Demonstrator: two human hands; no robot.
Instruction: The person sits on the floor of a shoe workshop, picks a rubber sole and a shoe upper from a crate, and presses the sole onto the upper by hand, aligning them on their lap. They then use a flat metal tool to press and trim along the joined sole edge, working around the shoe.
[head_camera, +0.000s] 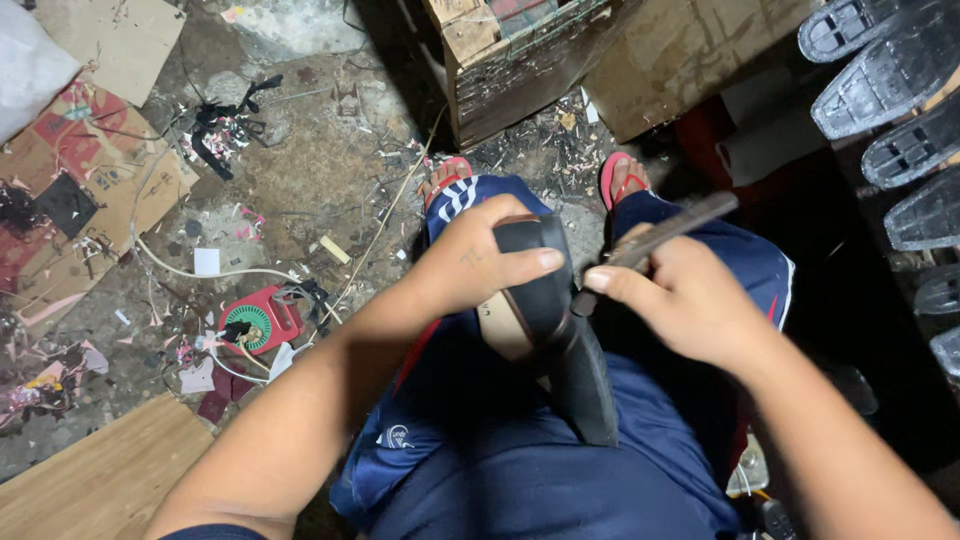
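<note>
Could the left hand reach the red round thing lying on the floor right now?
Probably not right away. The left hand is gripping the black shoe with a tan insole on the lap. The red round device lies apart on the littered floor, with nothing blocking it, so the hand would need to let go first.

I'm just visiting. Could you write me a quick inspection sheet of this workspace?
Surface: bare dirty floor; work rests on the person's lap.
Job's things: black shoe on the lap; dark tool.
Clutter: scraps, cardboard, red round gadget, plank.
Grippers: left hand grips the shoe; right hand holds the tool against it.
Cables: white cord across the floor.
Surroundings: wooden crate, black soles stacked at right, red sandals on the feet.
</note>
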